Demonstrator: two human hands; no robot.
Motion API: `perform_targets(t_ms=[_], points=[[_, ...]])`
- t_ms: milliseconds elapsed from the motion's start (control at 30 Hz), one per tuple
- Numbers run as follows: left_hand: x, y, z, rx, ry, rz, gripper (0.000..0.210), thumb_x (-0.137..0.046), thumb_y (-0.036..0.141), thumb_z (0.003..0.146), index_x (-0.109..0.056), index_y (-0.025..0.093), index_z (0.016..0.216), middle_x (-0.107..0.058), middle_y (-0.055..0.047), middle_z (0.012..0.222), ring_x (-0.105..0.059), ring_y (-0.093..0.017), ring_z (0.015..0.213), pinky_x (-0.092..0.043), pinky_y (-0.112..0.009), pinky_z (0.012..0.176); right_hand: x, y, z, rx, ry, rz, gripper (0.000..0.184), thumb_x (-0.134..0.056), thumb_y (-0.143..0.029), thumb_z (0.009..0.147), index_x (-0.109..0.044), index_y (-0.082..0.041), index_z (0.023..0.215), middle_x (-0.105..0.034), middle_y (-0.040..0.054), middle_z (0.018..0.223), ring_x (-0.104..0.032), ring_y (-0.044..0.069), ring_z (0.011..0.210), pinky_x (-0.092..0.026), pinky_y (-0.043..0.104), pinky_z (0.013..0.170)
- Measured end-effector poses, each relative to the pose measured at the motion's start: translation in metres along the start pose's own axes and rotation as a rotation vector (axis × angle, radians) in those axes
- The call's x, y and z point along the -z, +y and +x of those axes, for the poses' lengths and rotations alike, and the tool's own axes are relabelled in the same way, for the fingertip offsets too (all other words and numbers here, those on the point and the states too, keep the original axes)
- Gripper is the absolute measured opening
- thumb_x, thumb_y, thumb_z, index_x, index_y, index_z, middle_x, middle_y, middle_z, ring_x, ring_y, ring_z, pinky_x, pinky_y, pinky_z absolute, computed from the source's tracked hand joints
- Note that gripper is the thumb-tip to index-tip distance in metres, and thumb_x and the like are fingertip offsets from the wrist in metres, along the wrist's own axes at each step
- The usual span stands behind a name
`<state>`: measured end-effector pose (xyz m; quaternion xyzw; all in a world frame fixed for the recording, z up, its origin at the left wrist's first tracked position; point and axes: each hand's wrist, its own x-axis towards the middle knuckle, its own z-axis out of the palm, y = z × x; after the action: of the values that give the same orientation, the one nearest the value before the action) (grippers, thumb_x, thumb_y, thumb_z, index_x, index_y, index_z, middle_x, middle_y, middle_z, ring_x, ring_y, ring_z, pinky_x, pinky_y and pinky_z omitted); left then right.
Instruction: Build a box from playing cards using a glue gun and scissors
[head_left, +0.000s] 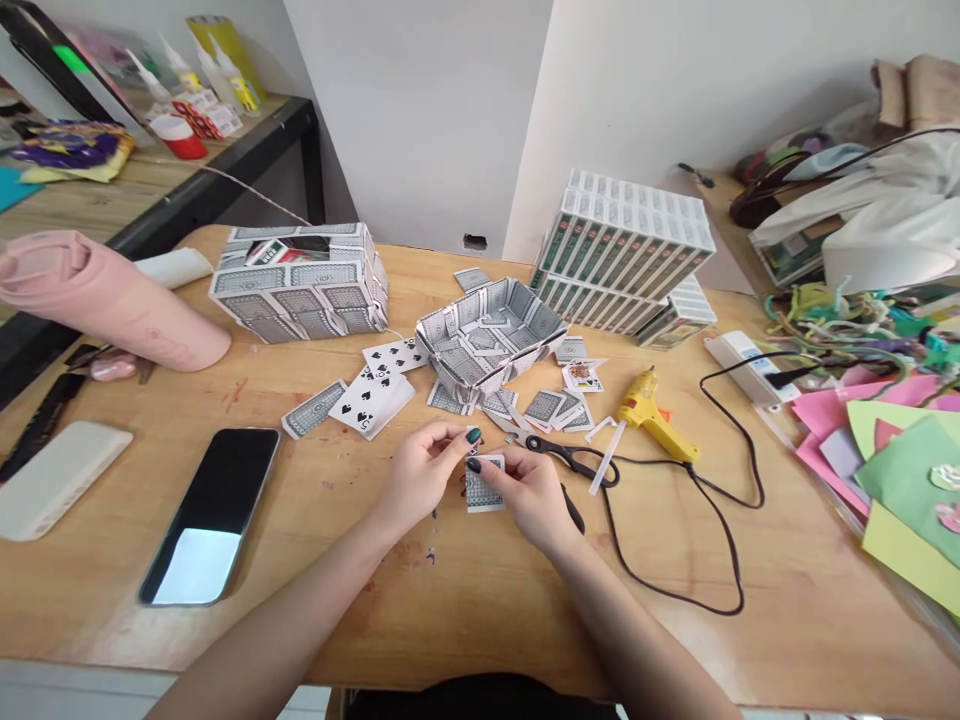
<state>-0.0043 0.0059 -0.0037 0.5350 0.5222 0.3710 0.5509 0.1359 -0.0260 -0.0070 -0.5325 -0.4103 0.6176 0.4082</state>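
Near the table's middle, my left hand (429,465) and my right hand (536,490) meet over a playing card (486,488) with a grey patterned back. Both hands pinch its upper part between thumb and fingers; part of it is hidden by my fingers. Just beyond lies an open basket (491,365) built of folded playing cards. Loose spade cards (373,400) are spread to its left, face up. Black-handled scissors (574,455) rest right of my right hand, beside a yellow glue gun (649,415) with a glue stick in its rear.
A box covered in cards (300,285) stands back left, stacked card packs (626,255) back right. On the left lie a phone (214,515), a white power bank (64,480) and a pink roll (112,300). The glue gun's black cord (739,560) loops right toward a power strip (750,370).
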Motion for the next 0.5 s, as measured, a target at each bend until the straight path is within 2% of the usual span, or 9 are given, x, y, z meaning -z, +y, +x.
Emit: perform_targets(t_ms=[167,333,500], points=[[0.002,0.000,-0.003,-0.110,0.037,0.210,0.025,-0.050,0.037,0.085,-0.057,0.016,0.072,-0.058,-0.002,0.071,-0.053,-0.014,0.070,-0.041,-0.025,0.068,-0.004,0.002,-0.002,0.039,0.076,-0.046,0.029,-0.062,-0.041,0.073,-0.058,-0.015,0.060,-0.049,-0.0020,0.058,-0.037,0.008,0.054,-0.030,0.022,0.049],[0.001,0.002,-0.002,-0.104,0.039,0.271,0.026,-0.048,0.036,0.086,-0.054,0.016,0.070,-0.056,-0.001,0.068,-0.052,-0.014,0.067,-0.041,-0.026,0.066,-0.008,0.002,-0.004,0.010,0.111,-0.004,0.027,-0.063,-0.041,0.072,-0.062,-0.015,0.067,-0.054,-0.0014,0.058,-0.040,0.009,0.053,-0.032,0.023,0.050],[0.003,0.003,-0.003,-0.113,0.039,0.278,0.025,-0.048,0.036,0.086,-0.057,0.016,0.075,-0.059,-0.003,0.074,-0.054,-0.016,0.073,-0.042,-0.027,0.069,-0.011,0.000,-0.005,-0.009,0.144,0.027,0.027,-0.065,-0.041,0.070,-0.064,-0.014,0.068,-0.057,-0.0007,0.059,-0.044,0.010,0.053,-0.034,0.023,0.050]])
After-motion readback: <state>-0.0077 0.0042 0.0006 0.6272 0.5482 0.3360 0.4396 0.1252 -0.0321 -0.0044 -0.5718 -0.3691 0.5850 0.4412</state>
